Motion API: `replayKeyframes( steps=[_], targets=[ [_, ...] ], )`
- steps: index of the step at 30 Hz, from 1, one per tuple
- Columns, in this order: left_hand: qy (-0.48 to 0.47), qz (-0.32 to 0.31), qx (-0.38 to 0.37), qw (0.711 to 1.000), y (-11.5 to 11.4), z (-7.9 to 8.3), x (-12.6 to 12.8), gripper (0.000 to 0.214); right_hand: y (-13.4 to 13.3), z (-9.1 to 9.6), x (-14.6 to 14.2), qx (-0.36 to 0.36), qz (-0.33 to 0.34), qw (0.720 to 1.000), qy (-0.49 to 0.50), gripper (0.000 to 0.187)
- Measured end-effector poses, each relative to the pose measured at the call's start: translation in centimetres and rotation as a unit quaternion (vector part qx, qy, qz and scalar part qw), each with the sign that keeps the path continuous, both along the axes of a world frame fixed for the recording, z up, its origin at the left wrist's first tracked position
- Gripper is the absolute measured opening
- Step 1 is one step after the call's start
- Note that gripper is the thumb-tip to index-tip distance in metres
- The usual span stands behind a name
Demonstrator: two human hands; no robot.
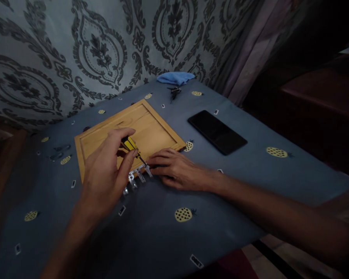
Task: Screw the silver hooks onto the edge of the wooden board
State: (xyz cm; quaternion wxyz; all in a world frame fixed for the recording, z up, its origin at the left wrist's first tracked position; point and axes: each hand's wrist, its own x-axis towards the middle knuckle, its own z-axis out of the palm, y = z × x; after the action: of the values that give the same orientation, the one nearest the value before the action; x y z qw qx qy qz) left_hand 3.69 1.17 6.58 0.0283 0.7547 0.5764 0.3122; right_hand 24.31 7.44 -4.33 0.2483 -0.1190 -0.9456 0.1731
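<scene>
A wooden panel (151, 128) with a raised frame lies flat on the table. Along its near edge sits a shiny metal hook rail (140, 173) with several hooks. My left hand (109, 166) is closed around the handle of a yellow and black screwdriver (130, 144), whose shaft slants down to the rail's right end. My right hand (177, 168) rests at the panel's near right edge, its fingertips beside the screwdriver tip and pressed toward the rail end. Whether those fingertips pinch a small part there is hidden.
A black phone (216, 131) lies right of the panel. Behind it are a small dark object (174, 92), perhaps keys or scissors, and a blue cloth (176, 78). Dark-rimmed glasses (59, 151) seem to lie at left. A patterned wall (101, 50) borders the table's (227, 209) back.
</scene>
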Motion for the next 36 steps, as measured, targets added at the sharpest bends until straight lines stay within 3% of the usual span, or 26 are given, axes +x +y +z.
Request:
replayKeyframes(
  steps=[17,25,30,36],
  targets=[
    [0.022,-0.001,0.003,1.0,-0.02,0.0,0.3,0.028,0.02,0.03,0.04,-0.002,-0.001,1.0,-0.003,0.031],
    [0.027,-0.001,0.041,0.999,0.1,-0.42,0.36,0.022,-0.02,0.13,0.02,0.003,0.0,1.0,0.001,0.032],
    [-0.009,-0.005,0.029,1.0,0.16,-0.67,0.12,0.034,0.0,0.18,0.02,0.0,0.002,1.0,0.0,0.031],
    [0.01,0.006,0.013,1.0,0.25,-0.91,0.22,0.031,-0.04,0.08,0.02,0.005,-0.004,1.0,0.003,0.032]
  ],
)
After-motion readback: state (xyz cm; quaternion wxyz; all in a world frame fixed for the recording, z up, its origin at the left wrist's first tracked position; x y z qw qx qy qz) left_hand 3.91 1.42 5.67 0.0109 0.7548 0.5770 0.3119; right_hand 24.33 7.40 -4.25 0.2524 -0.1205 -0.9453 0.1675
